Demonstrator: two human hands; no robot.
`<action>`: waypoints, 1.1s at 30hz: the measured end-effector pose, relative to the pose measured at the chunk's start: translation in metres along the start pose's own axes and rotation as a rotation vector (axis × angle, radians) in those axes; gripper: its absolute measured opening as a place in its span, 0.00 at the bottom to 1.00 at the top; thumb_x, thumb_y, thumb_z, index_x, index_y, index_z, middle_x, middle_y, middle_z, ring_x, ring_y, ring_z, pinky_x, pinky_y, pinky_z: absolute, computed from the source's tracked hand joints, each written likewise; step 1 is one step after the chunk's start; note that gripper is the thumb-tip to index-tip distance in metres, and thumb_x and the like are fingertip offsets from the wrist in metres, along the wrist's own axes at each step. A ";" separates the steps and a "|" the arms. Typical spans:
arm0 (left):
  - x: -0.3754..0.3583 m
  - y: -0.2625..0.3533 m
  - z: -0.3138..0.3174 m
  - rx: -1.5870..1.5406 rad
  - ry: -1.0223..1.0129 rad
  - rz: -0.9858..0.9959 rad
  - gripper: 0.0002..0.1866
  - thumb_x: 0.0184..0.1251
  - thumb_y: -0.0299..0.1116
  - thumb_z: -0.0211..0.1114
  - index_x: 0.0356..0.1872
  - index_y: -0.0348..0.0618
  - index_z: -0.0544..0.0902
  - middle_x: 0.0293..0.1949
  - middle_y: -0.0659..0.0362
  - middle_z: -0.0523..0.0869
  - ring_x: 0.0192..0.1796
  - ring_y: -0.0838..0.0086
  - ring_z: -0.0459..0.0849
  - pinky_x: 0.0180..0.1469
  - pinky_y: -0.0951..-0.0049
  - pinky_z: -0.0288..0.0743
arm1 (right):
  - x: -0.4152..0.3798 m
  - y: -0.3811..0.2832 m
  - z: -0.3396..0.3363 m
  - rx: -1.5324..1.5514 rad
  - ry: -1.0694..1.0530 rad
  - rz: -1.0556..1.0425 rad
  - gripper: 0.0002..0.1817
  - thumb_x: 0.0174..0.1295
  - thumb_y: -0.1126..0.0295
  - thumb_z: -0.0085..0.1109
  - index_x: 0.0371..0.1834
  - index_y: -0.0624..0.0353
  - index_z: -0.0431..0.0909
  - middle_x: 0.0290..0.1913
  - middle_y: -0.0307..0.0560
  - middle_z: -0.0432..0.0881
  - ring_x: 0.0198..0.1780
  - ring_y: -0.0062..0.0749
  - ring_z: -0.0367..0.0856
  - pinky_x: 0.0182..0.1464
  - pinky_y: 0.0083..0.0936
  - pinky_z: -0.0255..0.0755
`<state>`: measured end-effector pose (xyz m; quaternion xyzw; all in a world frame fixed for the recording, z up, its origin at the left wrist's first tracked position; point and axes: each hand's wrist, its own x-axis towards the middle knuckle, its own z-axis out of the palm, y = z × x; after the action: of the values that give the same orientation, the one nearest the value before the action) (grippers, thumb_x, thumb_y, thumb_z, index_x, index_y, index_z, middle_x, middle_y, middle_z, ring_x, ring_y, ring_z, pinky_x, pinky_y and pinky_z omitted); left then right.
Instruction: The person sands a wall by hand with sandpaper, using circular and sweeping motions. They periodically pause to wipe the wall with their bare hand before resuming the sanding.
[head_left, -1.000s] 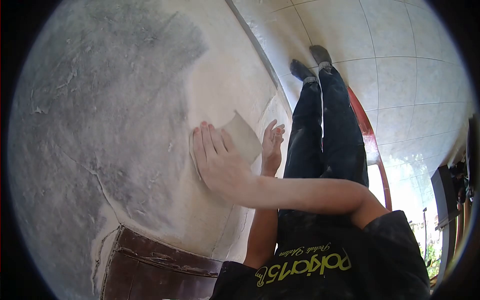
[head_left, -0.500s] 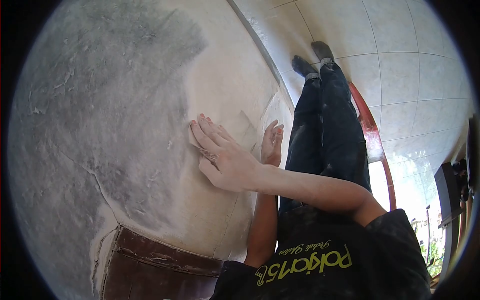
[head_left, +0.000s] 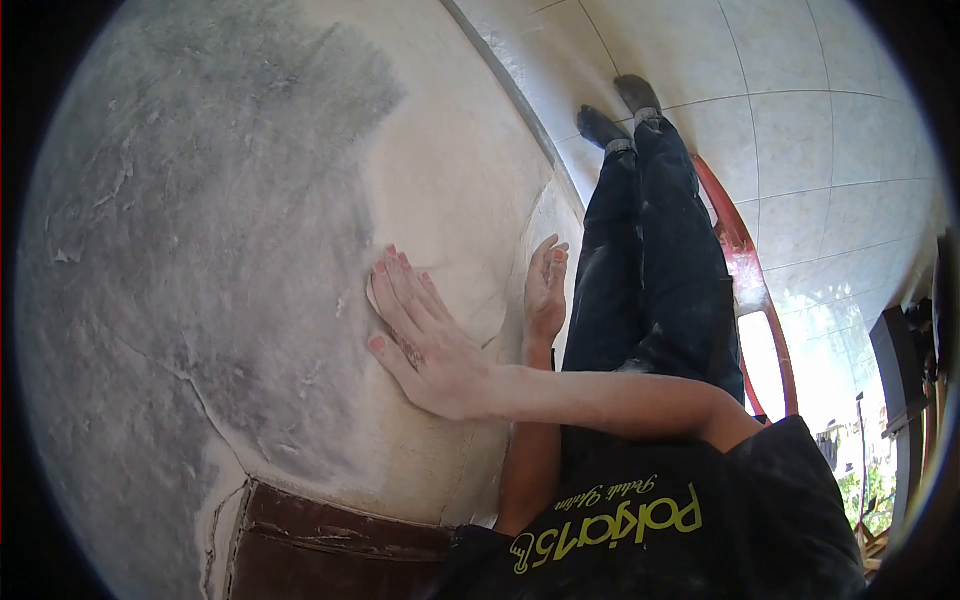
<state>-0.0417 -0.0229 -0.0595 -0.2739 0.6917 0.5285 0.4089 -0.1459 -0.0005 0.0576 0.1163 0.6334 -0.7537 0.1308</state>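
My right hand [head_left: 430, 355] lies flat against the wall [head_left: 450, 150], fingers pointing up and to the left, thumb spread. Under its fingers it presses a thin pale sheet [head_left: 374, 302], of which only a narrow edge shows beside the index finger. White dust coats this hand and forearm. Further right, my left hand [head_left: 546, 290] is raised near the wall's edge with nothing in it, its fingers slightly apart. The right forearm crosses in front of the left one. Beside the fingertips, a rough grey patch [head_left: 230, 230] borders the smooth cream surface.
A dark brown frame [head_left: 340, 530] with a cracked edge meets the wall at the bottom left. Cracks run up from its corner. My legs [head_left: 640, 250] stand on pale floor tiles [head_left: 790, 140], beside a red chair [head_left: 735, 240]. Dark furniture [head_left: 895, 370] is at the far right.
My right hand has slid slightly down the wall, its thumb now spread wider and less of the sheet showing. My left hand stays nearly where it was. The view has shifted a little.
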 end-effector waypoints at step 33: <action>-0.002 0.000 -0.001 -0.007 -0.014 -0.032 0.28 0.77 0.50 0.48 0.66 0.36 0.67 0.60 0.43 0.75 0.65 0.62 0.72 0.69 0.68 0.61 | -0.006 0.022 -0.005 -0.045 0.153 -0.246 0.32 0.63 0.74 0.55 0.72 0.58 0.60 0.70 0.56 0.66 0.69 0.45 0.68 0.71 0.37 0.60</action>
<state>-0.0414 -0.0241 -0.0577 -0.2826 0.6826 0.5262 0.4212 -0.1331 0.0014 0.0385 0.0920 0.6680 -0.7384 -0.0087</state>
